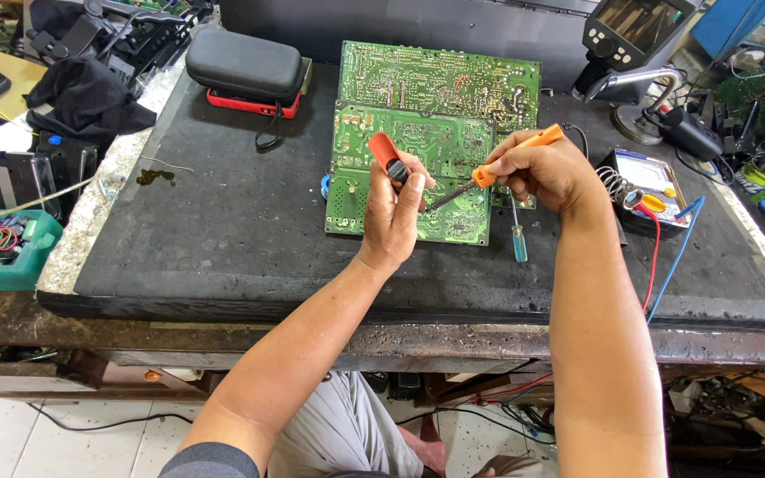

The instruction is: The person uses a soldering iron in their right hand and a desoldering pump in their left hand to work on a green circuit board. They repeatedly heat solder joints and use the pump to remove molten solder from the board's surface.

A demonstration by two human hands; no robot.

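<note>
Orange-handled soldering iron (498, 164) sits pinched in your right hand (537, 168), tip on the green circuit board (409, 173) near the worktop's (223, 239) far edge; your left hand (391, 208) grips a red desoldering pump (387, 158). Light, stiff tools; hold only the handles.

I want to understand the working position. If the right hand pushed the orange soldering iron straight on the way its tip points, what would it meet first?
Probably the left hand: the soldering iron in the right hand points down-left at its fingers, just above the green circuit board. Depth is unclear; it might touch the board first.
</note>
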